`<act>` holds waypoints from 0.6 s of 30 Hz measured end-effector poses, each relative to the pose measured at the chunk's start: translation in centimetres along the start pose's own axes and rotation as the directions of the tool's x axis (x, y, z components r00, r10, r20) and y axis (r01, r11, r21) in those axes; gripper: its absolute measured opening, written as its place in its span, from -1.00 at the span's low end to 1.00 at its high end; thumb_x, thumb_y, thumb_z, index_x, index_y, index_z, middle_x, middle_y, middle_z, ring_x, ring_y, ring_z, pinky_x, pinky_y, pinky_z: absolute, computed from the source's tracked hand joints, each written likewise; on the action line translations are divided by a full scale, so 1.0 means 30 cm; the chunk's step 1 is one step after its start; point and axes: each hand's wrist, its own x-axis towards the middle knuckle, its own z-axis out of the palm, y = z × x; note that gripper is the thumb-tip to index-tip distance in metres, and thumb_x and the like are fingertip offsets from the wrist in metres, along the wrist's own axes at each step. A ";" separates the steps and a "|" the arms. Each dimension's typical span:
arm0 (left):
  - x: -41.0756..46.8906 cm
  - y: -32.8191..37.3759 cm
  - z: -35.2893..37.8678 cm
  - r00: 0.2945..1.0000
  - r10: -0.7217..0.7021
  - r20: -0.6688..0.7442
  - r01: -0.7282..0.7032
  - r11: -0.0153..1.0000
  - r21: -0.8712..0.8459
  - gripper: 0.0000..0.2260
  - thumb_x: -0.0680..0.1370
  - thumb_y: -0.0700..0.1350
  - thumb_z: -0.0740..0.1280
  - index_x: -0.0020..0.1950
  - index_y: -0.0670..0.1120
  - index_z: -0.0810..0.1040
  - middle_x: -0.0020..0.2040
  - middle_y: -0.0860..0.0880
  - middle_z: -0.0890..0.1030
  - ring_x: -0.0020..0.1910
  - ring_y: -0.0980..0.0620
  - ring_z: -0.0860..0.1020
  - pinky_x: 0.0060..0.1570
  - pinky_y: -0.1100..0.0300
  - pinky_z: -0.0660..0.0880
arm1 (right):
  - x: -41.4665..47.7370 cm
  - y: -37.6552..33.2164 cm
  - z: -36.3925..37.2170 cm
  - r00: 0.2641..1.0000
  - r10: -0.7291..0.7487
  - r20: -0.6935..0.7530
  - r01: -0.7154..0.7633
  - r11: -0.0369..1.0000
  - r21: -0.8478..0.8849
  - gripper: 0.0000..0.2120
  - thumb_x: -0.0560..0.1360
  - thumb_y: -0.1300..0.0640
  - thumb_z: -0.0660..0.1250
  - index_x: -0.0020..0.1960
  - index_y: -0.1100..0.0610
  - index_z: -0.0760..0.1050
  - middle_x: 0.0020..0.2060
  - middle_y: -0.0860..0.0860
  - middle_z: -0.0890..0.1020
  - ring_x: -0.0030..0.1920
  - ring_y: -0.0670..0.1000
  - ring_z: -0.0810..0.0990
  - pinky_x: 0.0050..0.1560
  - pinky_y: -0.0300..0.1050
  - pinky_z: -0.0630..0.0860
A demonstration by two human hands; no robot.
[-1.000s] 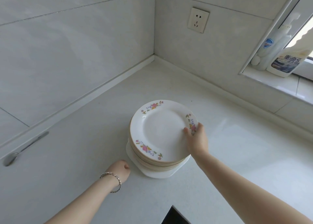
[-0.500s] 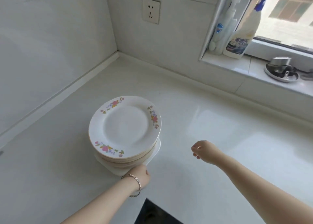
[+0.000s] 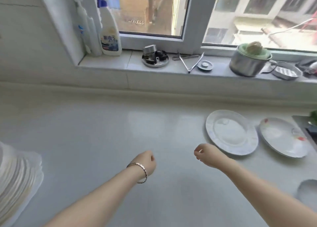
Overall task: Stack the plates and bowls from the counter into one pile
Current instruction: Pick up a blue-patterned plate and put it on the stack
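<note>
the stacked pile of plates (image 3: 15, 180) sits at the far left edge of the view on the white counter (image 3: 103, 123), blurred and partly cut off. well apart from it, on the right side of the counter, lie two loose plates side by side: a white plate with a pale blue rim (image 3: 231, 132) and, just beside it to the right, a plate with red flowers (image 3: 284, 137). the curved edge of another pale dish (image 3: 307, 190) shows at the lower right, too cut off to tell what it is.

both hands hover over the bare middle of the counter, holding nothing. the left hand (image 3: 147, 161), with a bracelet (image 3: 139, 172) on the wrist, is curled into a loose fist. the right hand (image 3: 205, 153) has its fingers curled inward too, and is near the blue-rimmed plate without touching it.

nothing lies on the counter between the pile and the loose plates. behind, on the window sill (image 3: 120, 65), stand a cleaner bottle (image 3: 109, 32), a round metal dish of parts (image 3: 155, 58), tongs (image 3: 192, 62) and a steel pot (image 3: 248, 62).
</note>
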 end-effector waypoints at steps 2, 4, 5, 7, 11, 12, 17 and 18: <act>0.045 0.158 0.074 1.000 0.016 0.020 -0.016 1.000 0.005 -0.77 0.48 -0.19 0.12 -0.36 0.02 0.35 -0.29 0.04 0.50 -0.17 -0.04 0.50 -0.15 0.21 0.41 | 0.017 0.156 -0.097 0.999 0.031 -0.024 -0.031 0.999 -0.010 -0.77 0.54 0.11 0.17 0.07 0.14 0.55 0.08 0.10 0.63 -0.12 0.01 0.47 -0.11 -0.19 0.39; 0.091 0.305 0.139 0.999 0.016 0.052 -0.017 1.000 0.019 -0.80 0.49 -0.21 0.13 -0.31 -0.01 0.39 -0.28 0.03 0.50 -0.15 -0.05 0.50 -0.14 0.22 0.40 | 0.040 0.297 -0.183 0.996 0.072 -0.056 -0.072 0.997 0.000 -0.76 0.54 0.12 0.17 0.07 0.17 0.55 0.05 0.12 0.64 -0.14 0.02 0.47 -0.12 -0.19 0.39; 0.119 0.374 0.172 0.997 0.010 0.072 -0.011 1.000 0.007 -0.83 0.48 -0.22 0.12 -0.27 -0.03 0.41 -0.23 -0.01 0.53 -0.14 -0.06 0.53 -0.12 0.18 0.43 | 0.056 0.364 -0.221 0.993 0.095 -0.068 -0.094 0.995 0.018 -0.74 0.54 0.12 0.17 0.10 0.18 0.56 0.02 0.11 0.65 -0.14 0.02 0.48 -0.13 -0.19 0.41; 0.178 0.499 0.232 0.997 -0.010 0.077 0.014 0.999 -0.052 -0.84 0.48 -0.23 0.12 -0.24 -0.05 0.42 -0.15 -0.07 0.56 -0.03 -0.12 0.61 -0.03 0.12 0.51 | 0.086 0.479 -0.290 0.989 0.131 -0.071 -0.127 0.991 0.052 -0.73 0.54 0.13 0.17 0.12 0.17 0.56 -0.01 0.10 0.65 -0.15 0.02 0.50 -0.19 -0.19 0.41; 0.306 0.699 0.337 0.985 -0.170 0.019 0.170 0.958 -0.231 -0.84 0.53 -0.20 0.14 0.06 -0.12 0.45 0.03 -0.10 0.56 0.05 -0.10 0.57 0.01 0.16 0.43 | 0.164 0.664 -0.383 0.979 0.186 -0.081 -0.179 0.980 0.091 -0.75 0.53 0.11 0.16 0.10 0.12 0.55 0.02 0.04 0.62 -0.13 0.04 0.51 -0.11 -0.17 0.42; 0.347 0.734 0.361 0.971 -0.237 0.012 0.228 0.917 -0.328 -0.79 0.52 -0.19 0.17 0.14 -0.17 0.44 0.06 -0.11 0.57 0.01 -0.10 0.55 0.01 0.19 0.44 | 0.184 0.701 -0.396 0.977 0.195 -0.081 -0.186 0.977 0.106 -0.76 0.53 0.11 0.16 0.09 0.11 0.55 -0.02 0.02 0.60 -0.13 0.04 0.51 -0.11 -0.16 0.42; 0.458 0.842 0.429 0.864 -0.500 0.056 0.394 0.604 -0.692 -0.90 0.47 -0.25 0.27 -0.06 -0.28 0.43 -0.30 -0.13 0.49 -0.14 -0.15 0.50 -0.09 0.19 0.40 | 0.268 0.823 -0.404 0.970 0.234 -0.064 -0.220 0.960 0.171 -0.78 0.49 0.13 0.15 -0.02 0.10 0.57 -0.15 0.03 0.62 -0.18 0.08 0.54 -0.08 -0.06 0.54; 0.470 0.844 0.436 0.848 -0.528 0.041 0.408 0.602 -0.686 -0.92 0.49 -0.25 0.27 -0.08 -0.26 0.42 -0.29 -0.14 0.49 -0.15 -0.14 0.46 -0.12 0.18 0.36 | 0.273 0.835 -0.405 0.971 0.233 -0.057 -0.220 0.959 0.178 -0.78 0.48 0.13 0.16 -0.04 0.10 0.57 -0.19 0.02 0.61 -0.21 0.07 0.51 -0.12 -0.07 0.53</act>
